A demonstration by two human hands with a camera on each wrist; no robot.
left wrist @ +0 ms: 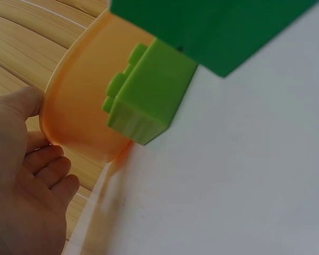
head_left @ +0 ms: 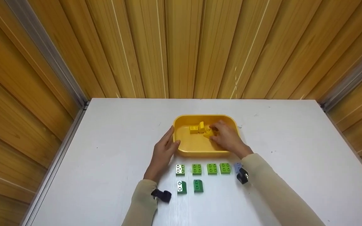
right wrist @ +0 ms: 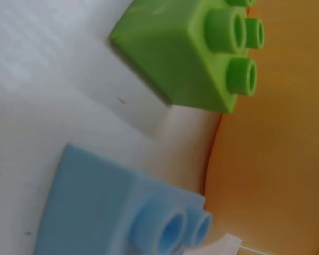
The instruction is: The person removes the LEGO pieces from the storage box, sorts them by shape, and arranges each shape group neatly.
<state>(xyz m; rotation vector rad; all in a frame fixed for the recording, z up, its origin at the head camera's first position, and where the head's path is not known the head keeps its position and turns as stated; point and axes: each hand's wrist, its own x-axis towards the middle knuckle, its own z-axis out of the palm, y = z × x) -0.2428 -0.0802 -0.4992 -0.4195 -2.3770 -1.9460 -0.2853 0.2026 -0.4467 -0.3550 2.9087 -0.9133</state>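
Observation:
A yellow tray (head_left: 191, 145) stands on the white table with several yellow bricks (head_left: 194, 129) inside. At its left side my left hand (head_left: 163, 153) holds the wall, thumb at the rim; the left wrist view shows the same hand (left wrist: 29, 175) beside the tray's wall (left wrist: 82, 101). My right hand (head_left: 228, 137) reaches into the tray from the right. Its thumb and fingertips close around a yellow brick (head_left: 208, 134) in the bunch, partly hidden by the fingers. That hand is out of sight in the right wrist view.
In front of the tray runs a row of light green bricks (head_left: 196, 169). A light blue brick (right wrist: 90, 207) ends the row, partly covered by the right wrist strap in the head view. Two dark green bricks (head_left: 198, 186) sit nearer. Wood-look panels (head_left: 184, 50) enclose the table.

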